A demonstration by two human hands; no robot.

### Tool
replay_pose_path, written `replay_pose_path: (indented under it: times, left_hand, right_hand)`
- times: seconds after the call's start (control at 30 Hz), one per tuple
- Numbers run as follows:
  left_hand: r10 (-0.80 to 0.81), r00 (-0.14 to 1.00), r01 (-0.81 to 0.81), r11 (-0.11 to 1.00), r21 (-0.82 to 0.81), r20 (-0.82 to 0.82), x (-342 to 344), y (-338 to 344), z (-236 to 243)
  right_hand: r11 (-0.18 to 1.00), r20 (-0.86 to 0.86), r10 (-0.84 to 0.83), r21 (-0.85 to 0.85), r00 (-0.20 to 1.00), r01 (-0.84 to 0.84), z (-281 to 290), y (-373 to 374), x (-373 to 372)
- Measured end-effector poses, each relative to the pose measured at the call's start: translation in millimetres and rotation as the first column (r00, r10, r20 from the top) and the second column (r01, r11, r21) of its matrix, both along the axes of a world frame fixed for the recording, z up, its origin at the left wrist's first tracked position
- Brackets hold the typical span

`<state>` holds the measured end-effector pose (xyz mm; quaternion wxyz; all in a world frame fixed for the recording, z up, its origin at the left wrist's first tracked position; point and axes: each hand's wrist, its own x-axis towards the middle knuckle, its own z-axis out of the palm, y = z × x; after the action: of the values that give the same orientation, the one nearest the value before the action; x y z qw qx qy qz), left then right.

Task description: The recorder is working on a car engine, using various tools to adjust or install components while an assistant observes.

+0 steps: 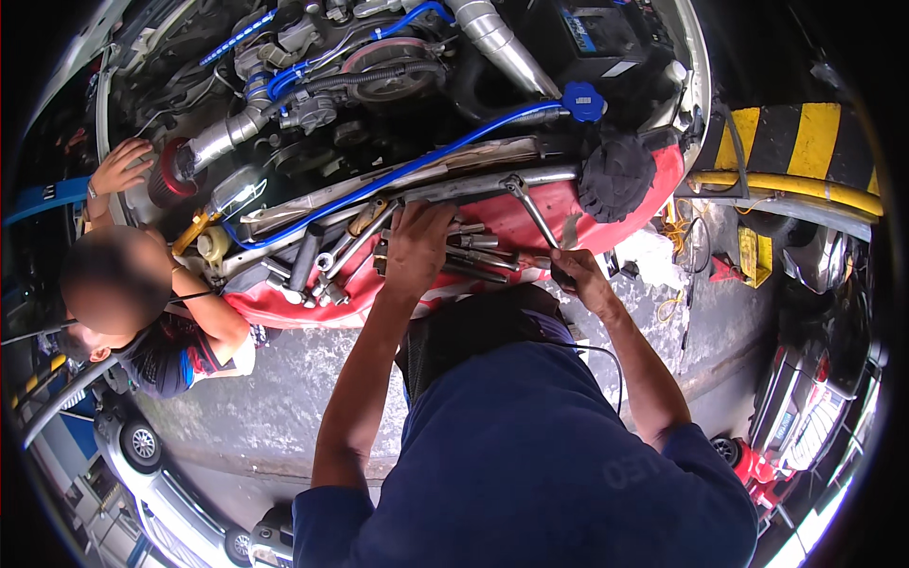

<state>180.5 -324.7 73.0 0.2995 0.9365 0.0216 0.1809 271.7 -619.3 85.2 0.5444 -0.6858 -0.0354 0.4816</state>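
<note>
My right hand [582, 281] is closed around the dark grip of a ratchet wrench [535, 216]. The ratchet's metal head points up and left, at the metal bar along the front of the engine bay. My left hand [418, 244] lies over a pile of hand tools on a red cover [365, 295], its fingers extended over them and their tips partly hidden. Metal sockets and extension bars [478, 257] lie just right of this hand. To its left are more sockets and handles, among them a black-handled tool [305, 257].
A car's engine bay with blue hoses [402, 180] spans the top. A black cloth [615, 177] lies on the red cover's right side. At the left, another person [180, 331] leans in near a lit work lamp [241, 191]. Parked cars stand behind, left and right.
</note>
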Motion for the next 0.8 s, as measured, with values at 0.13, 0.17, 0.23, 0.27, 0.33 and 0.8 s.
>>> replay_pose_path:
  times: [0.13,0.17,0.23,0.27,0.33,0.8]
  left_hand:
    - [0.002,0.999,0.009,0.956,0.292,-0.038,-7,10,-1]
    - [0.0,0.998,0.022,0.943,0.332,-0.066,-9,16,-1]
    - [0.001,0.995,0.036,0.926,0.376,-0.099,-13,27,3]
    - [0.087,0.991,-0.046,0.932,0.359,-0.099,-16,33,6]
    - [0.17,0.979,-0.123,0.931,0.344,-0.111,-24,46,14]
    - [0.807,0.559,-0.823,0.568,-0.007,-0.19,-167,87,44]
  right_hand:
    - [0.999,-0.032,0.007,-0.035,0.999,-0.008,3,-2,-3]
    - [0.999,-0.045,-0.008,-0.039,0.999,0.006,3,-1,-5]
    - [0.998,-0.047,-0.015,-0.056,0.999,0.012,-3,-3,-8]
    - [0.997,-0.045,-0.023,-0.074,0.999,0.019,-7,-2,-9]
    - [0.994,-0.038,-0.033,-0.107,0.999,0.028,-12,1,-10]
    - [0.998,-0.027,0.031,-0.048,0.999,-0.033,-14,17,-2]
